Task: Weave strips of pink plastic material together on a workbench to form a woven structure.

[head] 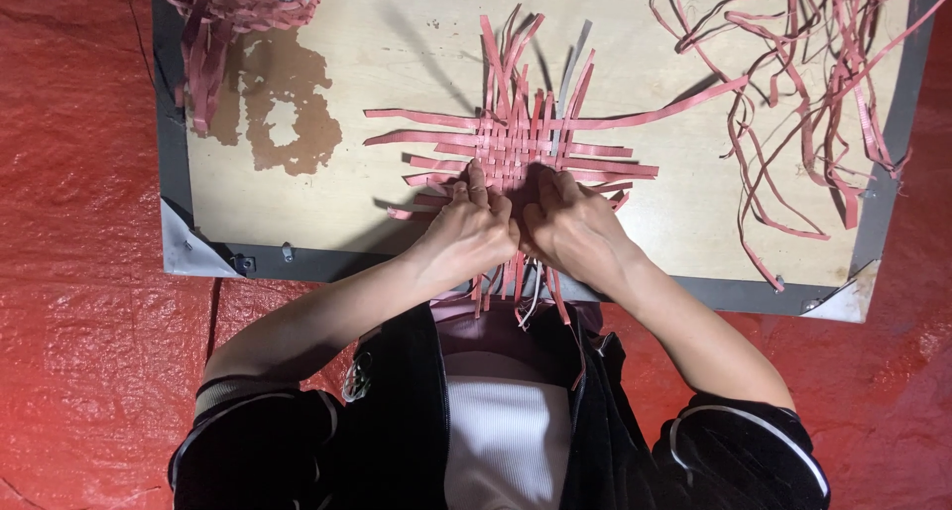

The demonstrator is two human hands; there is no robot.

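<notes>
Wooden board (397, 44) (stained) carries woven mat (516, 138), loose strips (813, 84).

A flat square mat of woven pink strips (516, 148) lies on the bench, its near edge under my grip and the rest stretching away from it. Loose strip ends fan out on all sides, some trailing back beneath my fingers toward me.
</notes>
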